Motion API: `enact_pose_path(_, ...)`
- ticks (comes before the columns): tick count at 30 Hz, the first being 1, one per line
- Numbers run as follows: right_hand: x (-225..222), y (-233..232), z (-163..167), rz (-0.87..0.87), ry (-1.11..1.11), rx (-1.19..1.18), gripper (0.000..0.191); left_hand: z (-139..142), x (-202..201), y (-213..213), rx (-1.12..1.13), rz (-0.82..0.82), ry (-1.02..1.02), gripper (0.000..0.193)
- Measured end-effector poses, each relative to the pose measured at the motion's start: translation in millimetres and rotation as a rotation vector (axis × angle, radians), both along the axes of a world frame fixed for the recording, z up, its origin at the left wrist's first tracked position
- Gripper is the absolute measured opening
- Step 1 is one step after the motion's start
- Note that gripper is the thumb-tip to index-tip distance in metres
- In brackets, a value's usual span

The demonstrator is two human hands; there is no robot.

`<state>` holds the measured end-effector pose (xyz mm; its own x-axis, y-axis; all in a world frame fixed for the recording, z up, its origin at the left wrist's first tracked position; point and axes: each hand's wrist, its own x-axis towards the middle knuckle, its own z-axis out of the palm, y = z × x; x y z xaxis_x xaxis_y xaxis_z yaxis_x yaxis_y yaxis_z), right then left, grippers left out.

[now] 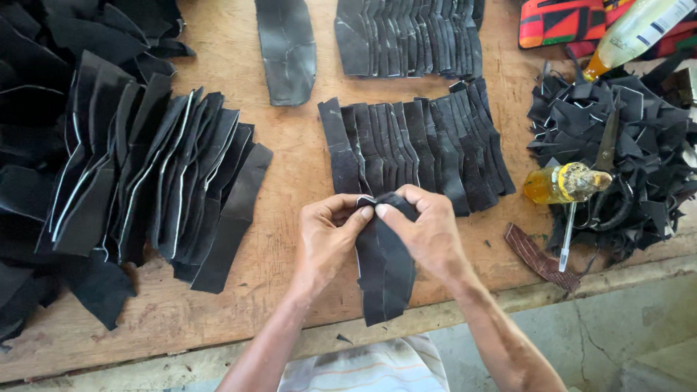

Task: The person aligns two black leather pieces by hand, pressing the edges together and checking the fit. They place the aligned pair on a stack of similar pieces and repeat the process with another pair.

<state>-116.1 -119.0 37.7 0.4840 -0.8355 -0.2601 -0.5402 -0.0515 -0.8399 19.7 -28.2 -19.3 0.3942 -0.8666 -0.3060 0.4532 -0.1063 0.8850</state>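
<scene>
Both hands (377,232) pinching black leather strip (385,276); glue bottle (563,183) nearby.

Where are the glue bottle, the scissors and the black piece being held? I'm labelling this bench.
glue bottle (557,184): head view, amber body.
scissors (607,149): head view, blades on the scrap pile.
black piece (385,268): head view, lower hanging part.

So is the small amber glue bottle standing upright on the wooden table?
No, the amber glue bottle lies on its side against the black scrap pile.

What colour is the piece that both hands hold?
Black, seen in the head view: the leather piece.
</scene>
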Motion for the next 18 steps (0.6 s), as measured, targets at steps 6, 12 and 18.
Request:
enact_pose_path(6, 9, -4, 11, 0.087, -0.129, -0.112, 0.012, 6, 4, 0, -0.039, 0.031, 0.031, 0.017)
enact_pose_path(12, 9, -2, 23, 0.047, -0.057, -0.065, 0.014, 25, 14, 3, 0.094, -0.013, -0.021, 0.018)
enact_pose_path(18, 11, -2, 17, 0.009, 0.051, -0.046, 0.016, 39, 13, 5, -0.038, 0.036, -0.17, 0.018)
